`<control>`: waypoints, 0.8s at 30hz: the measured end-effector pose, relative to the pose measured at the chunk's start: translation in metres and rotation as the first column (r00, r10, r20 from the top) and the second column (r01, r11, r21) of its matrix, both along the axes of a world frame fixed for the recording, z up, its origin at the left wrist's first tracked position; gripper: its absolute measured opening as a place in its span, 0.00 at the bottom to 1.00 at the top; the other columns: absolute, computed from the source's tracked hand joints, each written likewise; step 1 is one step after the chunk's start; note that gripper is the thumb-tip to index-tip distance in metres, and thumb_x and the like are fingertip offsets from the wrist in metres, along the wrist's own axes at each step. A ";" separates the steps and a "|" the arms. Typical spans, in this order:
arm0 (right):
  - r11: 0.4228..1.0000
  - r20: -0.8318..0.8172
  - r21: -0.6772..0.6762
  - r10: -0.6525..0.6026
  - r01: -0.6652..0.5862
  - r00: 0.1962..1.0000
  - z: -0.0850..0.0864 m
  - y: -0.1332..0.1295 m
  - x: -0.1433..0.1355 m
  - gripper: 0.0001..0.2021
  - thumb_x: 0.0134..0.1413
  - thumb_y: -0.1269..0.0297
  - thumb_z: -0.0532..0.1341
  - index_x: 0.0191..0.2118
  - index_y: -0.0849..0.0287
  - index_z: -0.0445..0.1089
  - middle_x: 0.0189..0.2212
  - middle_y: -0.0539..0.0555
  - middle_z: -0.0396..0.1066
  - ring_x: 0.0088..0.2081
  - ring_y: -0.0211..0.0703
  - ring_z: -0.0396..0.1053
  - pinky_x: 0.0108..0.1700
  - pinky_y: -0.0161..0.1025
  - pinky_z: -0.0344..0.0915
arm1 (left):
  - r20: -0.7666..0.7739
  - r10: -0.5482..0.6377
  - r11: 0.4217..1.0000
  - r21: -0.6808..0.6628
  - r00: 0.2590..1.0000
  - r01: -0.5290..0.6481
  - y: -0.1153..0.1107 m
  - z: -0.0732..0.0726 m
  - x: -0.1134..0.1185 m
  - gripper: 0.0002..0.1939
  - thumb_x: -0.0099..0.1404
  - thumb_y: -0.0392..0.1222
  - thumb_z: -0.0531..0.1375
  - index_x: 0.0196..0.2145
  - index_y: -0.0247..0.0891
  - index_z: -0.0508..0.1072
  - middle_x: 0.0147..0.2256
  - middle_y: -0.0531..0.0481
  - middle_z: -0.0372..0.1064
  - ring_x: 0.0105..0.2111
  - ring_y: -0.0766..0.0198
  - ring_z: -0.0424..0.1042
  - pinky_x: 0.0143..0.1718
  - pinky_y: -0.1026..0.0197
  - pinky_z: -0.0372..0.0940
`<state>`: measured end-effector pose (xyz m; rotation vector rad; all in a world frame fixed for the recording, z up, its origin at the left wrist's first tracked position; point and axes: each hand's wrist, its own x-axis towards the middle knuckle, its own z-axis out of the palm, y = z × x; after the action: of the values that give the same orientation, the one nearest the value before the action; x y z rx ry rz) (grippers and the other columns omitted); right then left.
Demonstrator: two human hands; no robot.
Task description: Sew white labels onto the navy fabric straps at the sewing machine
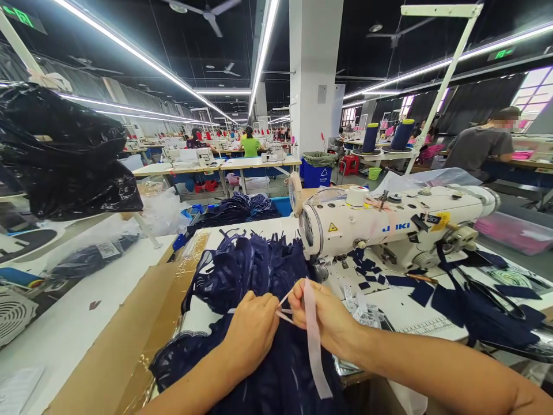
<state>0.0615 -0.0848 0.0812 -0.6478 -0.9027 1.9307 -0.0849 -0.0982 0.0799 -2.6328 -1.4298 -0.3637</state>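
Observation:
A pale pink fabric strip (314,346) passes between my two hands over a heap of navy blue garments (259,265). My left hand (253,323) is closed on one part of it, and a short pale end shows past its far side. With fingers pinched, my right hand (322,314) grips the strip too, and a long tail hangs down in front of that hand. Between the hands the strip crosses in a narrow loop. Beneath, the navy cloth lies bunched, with pale edges and loose tape ends at its far side. The fingertips of my left hand are partly hidden.
A white sewing machine (358,225) stands just beyond my right hand, with navy scraps (367,268) around its bed. Scissors (492,297) lie on dark cloth at the right. A cardboard sheet (116,334) edges the left side. A black plastic bag (64,150) hangs upper left.

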 end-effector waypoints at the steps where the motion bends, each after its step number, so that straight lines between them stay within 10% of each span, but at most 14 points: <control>1: 1.000 0.011 -0.022 -0.001 0.002 1.000 -0.003 0.002 0.004 0.13 0.41 0.58 0.59 0.22 0.60 0.55 0.17 0.45 0.56 0.15 0.27 0.46 0.20 0.31 0.44 | -0.002 0.007 1.000 -0.001 1.000 -0.007 0.000 0.000 -0.001 0.16 0.61 0.30 0.40 0.23 0.36 0.63 0.22 0.49 0.62 0.22 0.63 0.60 0.27 0.59 0.52; 5: 1.000 0.135 -0.001 -0.015 0.015 0.991 -0.019 0.002 0.020 0.15 0.46 0.54 0.56 0.22 0.60 0.56 0.18 0.47 0.57 0.19 0.31 0.53 0.24 0.32 0.52 | 0.050 0.021 0.995 -0.099 0.999 -0.016 0.001 0.004 -0.005 0.17 0.61 0.32 0.39 0.24 0.36 0.63 0.24 0.48 0.64 0.24 0.62 0.60 0.29 0.58 0.53; 8: 0.924 0.409 0.343 0.016 -0.170 0.912 -0.025 -0.003 0.032 0.14 0.53 0.57 0.50 0.22 0.61 0.58 0.19 0.50 0.60 0.22 0.35 0.57 0.27 0.35 0.55 | 0.239 0.072 0.960 -0.279 0.968 -0.003 0.004 0.008 -0.007 0.17 0.62 0.35 0.41 0.24 0.36 0.65 0.26 0.50 0.65 0.26 0.64 0.62 0.32 0.59 0.55; 13: 0.123 0.585 0.801 -0.365 -0.585 0.724 -0.020 -0.009 0.039 0.11 0.52 0.72 0.45 0.28 0.61 0.63 0.24 0.54 0.65 0.28 0.40 0.60 0.34 0.40 0.55 | 0.498 0.244 0.863 -0.503 0.832 0.049 0.009 0.012 -0.009 0.11 0.56 0.40 0.51 0.22 0.37 0.70 0.24 0.52 0.66 0.25 0.66 0.63 0.27 0.64 0.55; 16: -0.128 0.520 0.731 -0.532 -0.671 0.668 -0.012 -0.007 0.037 0.13 0.52 0.75 0.45 0.36 0.63 0.65 0.24 0.55 0.65 0.26 0.40 0.58 0.32 0.41 0.54 | 0.515 0.326 0.831 -0.556 0.793 0.019 0.009 0.013 -0.008 0.08 0.53 0.39 0.53 0.22 0.35 0.70 0.19 0.55 0.62 0.20 0.68 0.59 0.22 0.66 0.53; 19: -0.116 0.422 0.791 -0.608 -0.601 0.672 -0.006 0.003 0.034 0.16 0.52 0.77 0.44 0.43 0.65 0.63 0.28 0.57 0.65 0.29 0.41 0.60 0.33 0.41 0.56 | 0.444 0.248 0.908 -0.417 0.861 -0.047 0.008 0.011 -0.008 0.06 0.53 0.34 0.53 0.22 0.36 0.69 0.17 0.57 0.59 0.18 0.70 0.56 0.21 0.67 0.52; 22: 0.130 0.399 0.907 -0.575 -0.402 0.714 -0.006 0.019 0.025 0.14 0.52 0.77 0.44 0.41 0.66 0.63 0.31 0.57 0.66 0.33 0.40 0.62 0.34 0.37 0.59 | 0.198 -0.015 0.992 0.124 0.980 -0.010 0.008 0.009 -0.008 0.09 0.55 0.29 0.51 0.21 0.36 0.68 0.19 0.55 0.62 0.20 0.69 0.56 0.25 0.64 0.52; 24: 0.296 0.446 0.893 -0.479 -0.339 0.756 -0.010 0.031 0.014 0.13 0.52 0.78 0.46 0.39 0.64 0.64 0.31 0.55 0.66 0.33 0.38 0.63 0.35 0.34 0.60 | -0.021 -0.135 0.890 0.437 0.991 0.130 0.009 0.007 -0.009 0.12 0.58 0.28 0.49 0.21 0.35 0.67 0.19 0.54 0.62 0.20 0.68 0.56 0.27 0.62 0.51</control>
<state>0.0760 -0.0541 0.0716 -0.5483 -2.1999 0.6078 -0.0935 -0.0890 0.0867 -2.3595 -1.0201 -0.6313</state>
